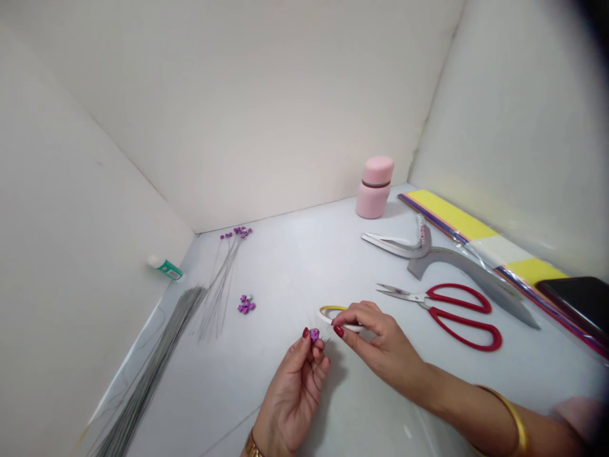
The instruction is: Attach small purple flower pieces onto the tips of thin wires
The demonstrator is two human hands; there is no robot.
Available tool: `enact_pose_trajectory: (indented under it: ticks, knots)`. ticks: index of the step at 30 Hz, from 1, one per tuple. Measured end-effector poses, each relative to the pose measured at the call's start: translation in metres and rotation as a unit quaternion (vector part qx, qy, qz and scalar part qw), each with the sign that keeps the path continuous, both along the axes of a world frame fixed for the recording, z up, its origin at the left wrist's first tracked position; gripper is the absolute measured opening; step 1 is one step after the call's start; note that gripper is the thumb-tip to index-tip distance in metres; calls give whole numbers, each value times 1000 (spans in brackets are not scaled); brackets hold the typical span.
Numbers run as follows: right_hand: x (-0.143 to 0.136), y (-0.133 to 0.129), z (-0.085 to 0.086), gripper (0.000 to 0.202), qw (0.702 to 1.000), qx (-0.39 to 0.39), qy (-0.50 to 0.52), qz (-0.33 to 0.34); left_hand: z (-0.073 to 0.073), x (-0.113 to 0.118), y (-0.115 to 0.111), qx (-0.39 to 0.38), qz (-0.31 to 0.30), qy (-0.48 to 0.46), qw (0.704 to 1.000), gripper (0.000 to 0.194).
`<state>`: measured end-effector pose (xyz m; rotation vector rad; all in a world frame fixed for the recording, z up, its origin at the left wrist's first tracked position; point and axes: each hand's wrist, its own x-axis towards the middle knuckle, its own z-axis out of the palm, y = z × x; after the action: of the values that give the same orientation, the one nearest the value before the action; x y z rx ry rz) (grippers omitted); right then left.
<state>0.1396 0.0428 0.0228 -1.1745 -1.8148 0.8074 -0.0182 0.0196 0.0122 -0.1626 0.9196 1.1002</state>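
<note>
My left hand [299,374] pinches a small purple flower-like bead [314,334] between thumb and fingers. A thin wire end seems to stick out beside it. My right hand [375,339] is just to the right, thumb and forefinger closed on a narrow loop [325,315], white with a yellow inner side, partly hidden by the fingers. A thin grey wire [233,433] runs along the table to my left wrist. Left of my hands lies a little cluster of purple beads [246,305]. Farther back, purple-tipped wires [231,254] lie in a loose bunch.
At left are a thick bundle of grey wires [157,362] and a green-and-white tube [166,268]. Red-handled scissors [423,297], grey strips [464,263] and a pink flask [375,190] are at right. Yellow sheets [451,216] and a dark phone [578,301] lie along the right wall.
</note>
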Motion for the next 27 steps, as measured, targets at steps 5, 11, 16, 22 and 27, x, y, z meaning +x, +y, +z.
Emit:
enact_pose_trajectory:
  ticks: [5, 11, 16, 22, 27]
  knots:
    - [0, 0, 0, 7, 1000, -3, 7, 8, 1, 1, -1, 9, -7, 16, 1000, 13]
    - [0, -1, -1, 10, 1000, -12, 7, 17, 3, 4, -2, 86, -30, 77, 993, 9]
    - [-1, -1, 2, 14, 999, -5, 5, 32, 3, 6, -1, 151, -60, 128, 978, 3]
    - [-2, -2, 0, 15, 999, 28, -5, 44, -3, 5, -2, 180, -65, 177, 965, 9]
    - [-3, -2, -2, 15, 998, 36, -11, 53, -5, 5, 0, 193, -70, 196, 959, 7]
